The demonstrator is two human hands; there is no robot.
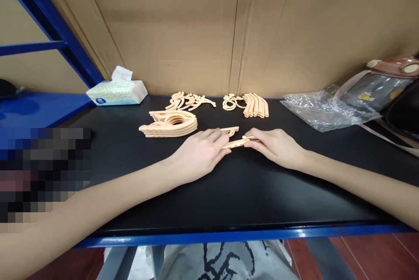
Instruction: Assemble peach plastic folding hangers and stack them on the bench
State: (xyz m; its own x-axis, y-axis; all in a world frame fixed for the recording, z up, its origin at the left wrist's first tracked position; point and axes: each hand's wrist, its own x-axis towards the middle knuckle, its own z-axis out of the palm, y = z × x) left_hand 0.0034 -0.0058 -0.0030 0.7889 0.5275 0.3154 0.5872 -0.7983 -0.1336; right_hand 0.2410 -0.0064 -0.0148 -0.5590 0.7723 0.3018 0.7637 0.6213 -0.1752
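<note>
At the centre of the frame, the left hand (200,152) lies palm down, its fingers pinching one end of a thin beige plastic strip (236,143). The right hand (276,146), also palm down, pinches the other end, just above the black table (229,192).

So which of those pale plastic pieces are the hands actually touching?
The single flat strip between the left hand and right hand; the stacked pile and the far groups lie untouched behind.
</note>
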